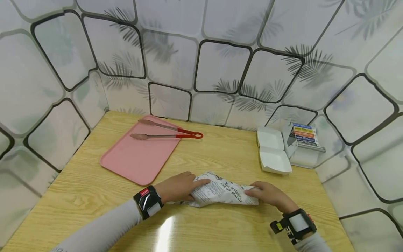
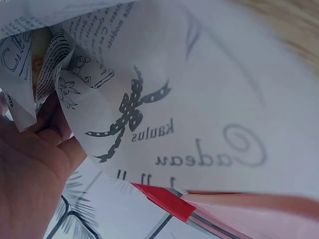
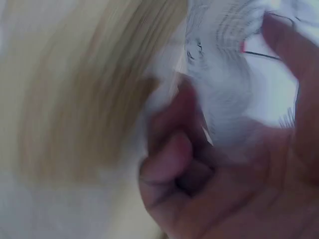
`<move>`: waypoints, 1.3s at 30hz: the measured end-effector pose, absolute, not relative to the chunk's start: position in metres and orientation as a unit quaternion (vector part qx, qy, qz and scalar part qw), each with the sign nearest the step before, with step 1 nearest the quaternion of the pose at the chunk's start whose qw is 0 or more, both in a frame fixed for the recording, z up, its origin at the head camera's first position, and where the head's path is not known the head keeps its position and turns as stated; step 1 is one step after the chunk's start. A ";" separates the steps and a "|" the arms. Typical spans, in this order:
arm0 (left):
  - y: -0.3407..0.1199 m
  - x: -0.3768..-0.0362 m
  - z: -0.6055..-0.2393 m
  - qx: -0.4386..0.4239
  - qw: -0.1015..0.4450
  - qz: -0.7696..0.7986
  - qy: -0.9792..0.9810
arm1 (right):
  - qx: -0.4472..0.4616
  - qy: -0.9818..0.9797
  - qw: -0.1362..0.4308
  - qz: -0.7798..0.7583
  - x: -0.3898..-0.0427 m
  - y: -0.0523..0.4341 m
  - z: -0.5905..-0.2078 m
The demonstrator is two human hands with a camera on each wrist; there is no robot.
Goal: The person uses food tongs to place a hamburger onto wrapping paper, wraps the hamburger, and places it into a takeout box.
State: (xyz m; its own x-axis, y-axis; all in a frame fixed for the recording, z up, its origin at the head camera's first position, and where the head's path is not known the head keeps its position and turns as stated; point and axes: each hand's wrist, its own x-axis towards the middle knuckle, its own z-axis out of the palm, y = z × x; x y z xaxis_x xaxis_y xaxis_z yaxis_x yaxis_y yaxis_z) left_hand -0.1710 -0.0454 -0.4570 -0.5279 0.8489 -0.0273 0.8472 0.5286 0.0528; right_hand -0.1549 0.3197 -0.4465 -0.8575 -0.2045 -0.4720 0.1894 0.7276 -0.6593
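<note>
A bundle of newspaper-print wrapping paper (image 1: 217,190) lies across the front of the table in the head view. My left hand (image 1: 181,185) grips its left end, thumb on top. At the right end, my right hand (image 1: 272,196) pinches the paper between thumb and fingers. Inside a fold in the left wrist view shows a small yellow-brown patch of food (image 2: 39,57); the rest of it is hidden by paper. A loose flap of the paper spreads over most of that view. The right wrist view is blurred, with curled fingers (image 3: 167,159) beside the paper.
On the left lies a pink tray (image 1: 138,161), with red-handled tongs (image 1: 162,135) across its far end. An opened white takeaway box (image 1: 274,159) stands at the right, beside a white holder (image 1: 303,157) of colourful small boxes. Patterned walls border the table (image 1: 220,147).
</note>
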 end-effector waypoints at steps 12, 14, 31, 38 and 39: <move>-0.043 -0.170 -0.462 0.484 0.030 0.018 0.874 | 0.130 0.634 0.262 -0.716 -0.125 0.301 -0.450; -0.043 -0.170 -0.462 0.483 0.031 0.017 0.875 | 0.137 0.642 0.240 -0.715 -0.118 0.292 -0.448; -0.045 -0.168 -0.455 0.472 0.040 0.021 0.881 | 0.025 0.729 0.134 -0.671 -0.102 0.217 -0.429; -0.046 -0.169 -0.455 0.473 0.031 0.026 0.880 | -0.202 0.825 0.158 -0.504 -0.101 0.196 -0.435; -0.047 -0.169 -0.456 0.473 0.029 0.028 0.880 | -0.222 0.831 0.162 -0.484 -0.102 0.194 -0.436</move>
State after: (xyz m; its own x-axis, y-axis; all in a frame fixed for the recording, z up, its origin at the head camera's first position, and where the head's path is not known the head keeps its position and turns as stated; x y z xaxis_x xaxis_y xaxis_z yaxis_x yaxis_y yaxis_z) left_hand -0.1693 -0.0465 -0.4558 -0.5513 0.8339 -0.0257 0.8307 0.5515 0.0765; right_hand -0.1022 0.1936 -0.4355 -0.8488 -0.5260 -0.0540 -0.2122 0.4325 -0.8763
